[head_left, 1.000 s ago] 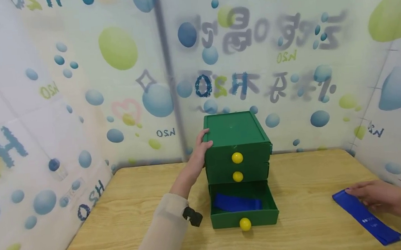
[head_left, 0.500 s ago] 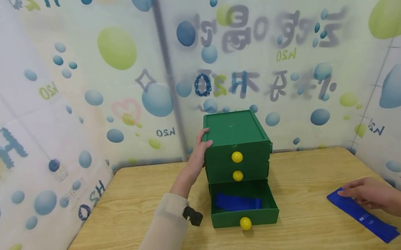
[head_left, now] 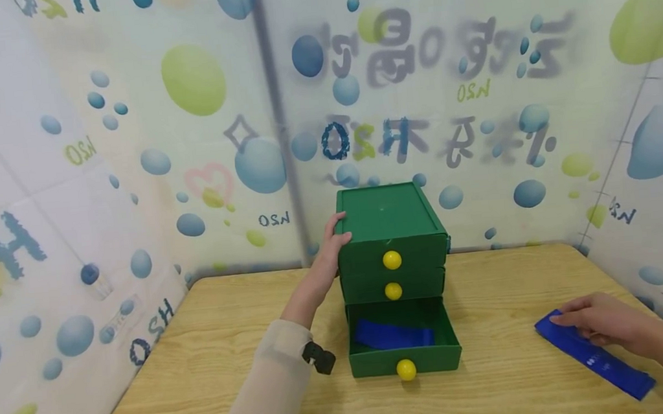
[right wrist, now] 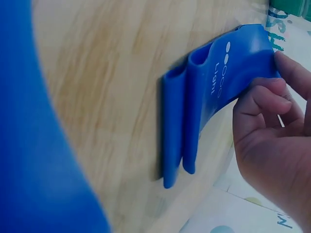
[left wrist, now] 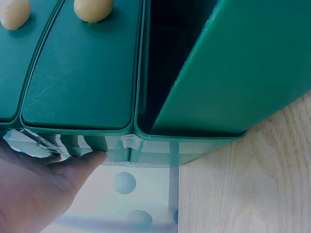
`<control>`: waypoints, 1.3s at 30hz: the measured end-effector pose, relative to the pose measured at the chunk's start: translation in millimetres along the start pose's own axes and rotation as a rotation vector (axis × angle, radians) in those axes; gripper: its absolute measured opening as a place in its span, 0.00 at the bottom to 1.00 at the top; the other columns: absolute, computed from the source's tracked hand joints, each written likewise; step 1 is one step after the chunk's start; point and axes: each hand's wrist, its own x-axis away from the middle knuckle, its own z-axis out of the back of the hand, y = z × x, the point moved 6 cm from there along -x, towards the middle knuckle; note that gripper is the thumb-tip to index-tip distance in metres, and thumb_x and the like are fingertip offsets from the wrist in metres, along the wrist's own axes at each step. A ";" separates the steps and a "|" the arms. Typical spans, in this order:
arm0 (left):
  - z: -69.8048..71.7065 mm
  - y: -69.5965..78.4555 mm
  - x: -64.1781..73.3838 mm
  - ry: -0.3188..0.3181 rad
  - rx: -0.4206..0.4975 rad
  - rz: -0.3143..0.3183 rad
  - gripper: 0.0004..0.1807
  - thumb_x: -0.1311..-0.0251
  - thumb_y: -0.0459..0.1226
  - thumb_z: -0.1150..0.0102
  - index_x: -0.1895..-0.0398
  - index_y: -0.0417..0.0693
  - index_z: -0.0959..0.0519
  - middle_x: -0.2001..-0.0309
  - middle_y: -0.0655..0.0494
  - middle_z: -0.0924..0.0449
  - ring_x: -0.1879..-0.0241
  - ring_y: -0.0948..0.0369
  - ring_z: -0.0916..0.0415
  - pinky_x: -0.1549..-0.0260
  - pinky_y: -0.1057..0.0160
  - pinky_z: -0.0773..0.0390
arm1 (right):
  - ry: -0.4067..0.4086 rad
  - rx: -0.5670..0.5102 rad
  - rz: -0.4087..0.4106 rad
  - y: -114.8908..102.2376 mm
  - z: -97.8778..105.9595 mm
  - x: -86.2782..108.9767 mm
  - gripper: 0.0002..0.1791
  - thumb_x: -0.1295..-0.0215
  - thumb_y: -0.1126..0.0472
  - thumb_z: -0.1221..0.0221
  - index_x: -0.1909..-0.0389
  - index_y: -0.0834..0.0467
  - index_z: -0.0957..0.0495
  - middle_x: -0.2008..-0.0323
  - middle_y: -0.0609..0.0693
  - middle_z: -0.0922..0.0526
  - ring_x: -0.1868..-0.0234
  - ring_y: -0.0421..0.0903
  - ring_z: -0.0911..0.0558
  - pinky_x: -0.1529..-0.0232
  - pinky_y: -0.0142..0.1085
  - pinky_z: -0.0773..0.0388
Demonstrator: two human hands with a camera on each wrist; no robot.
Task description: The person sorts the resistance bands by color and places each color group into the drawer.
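Observation:
A folded blue resistance band (head_left: 597,358) marked "Light" lies aslant at the table's right side. My right hand (head_left: 609,321) pinches its far end between thumb and fingers; the right wrist view shows the band's looped layers (right wrist: 194,107) at the other end. In the middle stands a small green drawer cabinet (head_left: 387,212) with yellow ball knobs. My left hand (head_left: 326,249) rests against its upper left side, and the left wrist view shows the thumb (left wrist: 85,162) on the side wall. The bottom drawer (head_left: 379,364) is pulled out, with another blue band (head_left: 394,335) inside.
The wooden table (head_left: 508,303) reaches back to a curtain (head_left: 453,113) printed with blue and green dots. Both upper drawers are closed. A blurred blue shape (right wrist: 39,136) fills the left of the right wrist view; its kind is unclear.
My right hand has shifted slightly left and away from me, drawing the blue band with it. The left hand and the cabinet have stayed in place.

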 end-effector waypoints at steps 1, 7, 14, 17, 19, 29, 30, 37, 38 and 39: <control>-0.3 0.3 0.2 -0.001 -0.001 -0.005 0.34 0.23 0.54 0.59 0.16 0.76 0.50 0.12 0.57 0.65 0.16 0.41 0.52 0.25 0.27 0.42 | -0.009 -0.011 0.009 -0.7 -0.6 0.0 0.11 0.21 0.55 0.42 0.56 0.59 0.18 0.81 0.40 0.39 0.80 0.38 0.39 0.77 0.32 0.37; -0.5 1.0 0.5 -0.006 -0.015 -0.034 0.34 0.23 0.54 0.59 0.16 0.74 0.50 0.12 0.57 0.65 0.16 0.42 0.53 0.24 0.29 0.43 | -0.069 -0.043 0.097 -16.5 -9.0 -0.1 0.12 0.19 0.56 0.44 0.65 0.56 0.22 0.81 0.40 0.39 0.80 0.38 0.40 0.79 0.36 0.43; 0.1 0.2 2.0 -0.008 -0.014 -0.035 0.35 0.23 0.55 0.60 0.16 0.75 0.51 0.12 0.57 0.65 0.17 0.42 0.50 0.24 0.29 0.42 | -0.143 -0.040 0.181 -50.7 -24.9 7.3 0.16 0.17 0.57 0.47 0.56 0.67 0.19 0.81 0.41 0.38 0.81 0.42 0.42 0.78 0.39 0.46; -0.3 0.4 1.9 -0.008 -0.010 -0.037 0.35 0.23 0.55 0.59 0.16 0.74 0.51 0.12 0.56 0.64 0.17 0.42 0.49 0.24 0.30 0.41 | -0.174 -0.045 0.215 -65.0 -30.7 13.2 0.17 0.16 0.58 0.48 0.50 0.69 0.19 0.79 0.41 0.36 0.80 0.42 0.40 0.77 0.41 0.44; -0.5 0.4 1.8 -0.010 -0.007 -0.037 0.34 0.23 0.55 0.60 0.16 0.75 0.51 0.12 0.56 0.64 0.18 0.42 0.47 0.24 0.31 0.40 | -0.198 -0.060 0.233 -73.5 -34.3 16.6 0.16 0.16 0.58 0.48 0.51 0.67 0.19 0.76 0.42 0.30 0.77 0.41 0.34 0.75 0.40 0.37; 1.0 -0.2 0.9 -0.016 -0.001 -0.029 0.34 0.23 0.55 0.60 0.16 0.76 0.51 0.12 0.57 0.64 0.17 0.42 0.49 0.24 0.29 0.42 | -0.302 -0.191 0.320 -113.6 -58.7 34.3 0.16 0.15 0.61 0.51 0.42 0.58 0.15 0.51 0.47 0.08 0.50 0.43 0.10 0.50 0.38 0.12; 1.0 -0.2 0.9 -0.016 0.000 -0.030 0.34 0.23 0.55 0.60 0.16 0.76 0.51 0.12 0.56 0.64 0.18 0.42 0.49 0.24 0.29 0.41 | -0.314 -0.203 0.325 -117.7 -63.3 35.9 0.16 0.15 0.61 0.51 0.43 0.59 0.15 0.51 0.47 0.08 0.50 0.44 0.10 0.50 0.38 0.12; 0.7 0.0 1.4 -0.009 -0.019 -0.037 0.35 0.23 0.55 0.60 0.16 0.75 0.51 0.12 0.56 0.66 0.16 0.42 0.52 0.24 0.28 0.43 | -0.378 -0.273 0.344 -141.4 -101.2 35.3 0.15 0.16 0.62 0.48 0.44 0.62 0.15 0.51 0.50 0.08 0.51 0.44 0.09 0.48 0.38 0.12; 0.3 -0.1 1.4 -0.011 -0.016 -0.037 0.35 0.23 0.55 0.60 0.16 0.75 0.51 0.12 0.56 0.65 0.17 0.42 0.50 0.24 0.29 0.42 | -0.383 -0.281 0.341 -143.5 -106.7 33.6 0.14 0.17 0.62 0.47 0.44 0.61 0.15 0.51 0.50 0.08 0.51 0.44 0.09 0.47 0.38 0.12; -0.1 -0.1 1.0 -0.012 -0.011 -0.040 0.34 0.23 0.55 0.60 0.16 0.75 0.51 0.12 0.56 0.65 0.17 0.42 0.49 0.24 0.30 0.41 | -0.383 -0.290 0.342 -145.4 -111.7 31.7 0.14 0.17 0.62 0.47 0.45 0.61 0.15 0.52 0.50 0.08 0.51 0.44 0.09 0.47 0.38 0.12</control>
